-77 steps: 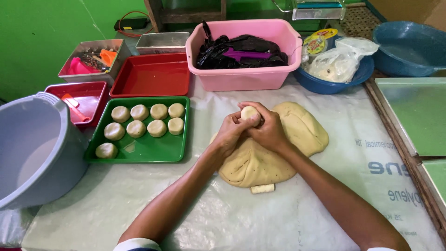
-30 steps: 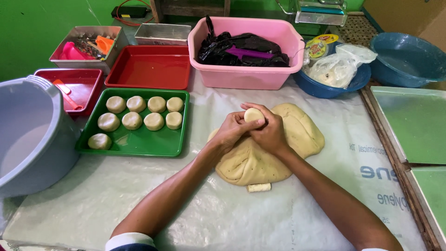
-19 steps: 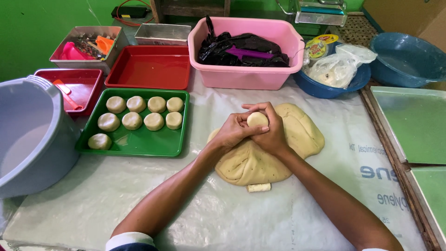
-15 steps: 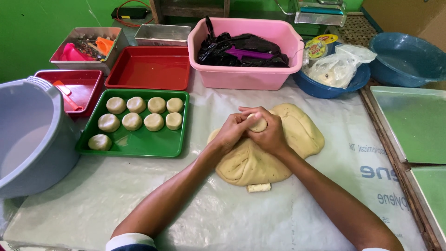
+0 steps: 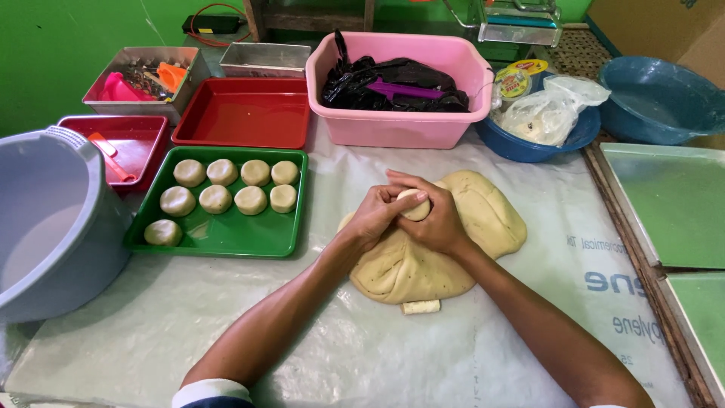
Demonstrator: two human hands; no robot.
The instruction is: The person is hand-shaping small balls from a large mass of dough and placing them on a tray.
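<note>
Dough ball (image 5: 414, 205) sits cupped between the left hand (image 5: 377, 217) and right hand (image 5: 439, 224), both clenched around it, directly above the big dough mound (image 5: 438, 253). Shaping looks underway; left of the grip, a green tray (image 5: 226, 234) holds finished rounds (image 5: 223, 189).

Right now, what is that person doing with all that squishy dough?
A person has both hands, left hand and right hand, cupped around a small round ball of pale dough, held just above a big lump of beige dough on the plastic-covered table. To the left, a green rectangular tray holds nine finished round dough pieces. A small dough scrap lies near the lump's front edge.
</note>
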